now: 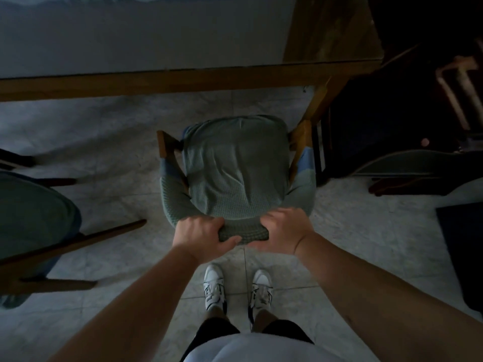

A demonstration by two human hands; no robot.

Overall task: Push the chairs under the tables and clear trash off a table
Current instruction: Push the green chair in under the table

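Observation:
A wooden chair (235, 165) with a green fabric cover stands in front of me, its seat facing the table (183, 82). The seat's front edge sits just short of the table's wooden rim, beside the table's right leg. My left hand (201, 235) grips the top of the covered backrest on the left. My right hand (282, 231) grips the same backrest top on the right. The table top carries a pale cloth; no trash shows on the visible part.
A second green-covered chair (36, 220) stands at the left, pulled out and angled. Dark furniture and another chair (418, 168) crowd the right side. A dark mat (462, 244) lies at the right edge. My feet in white shoes stand on the pale tiled floor.

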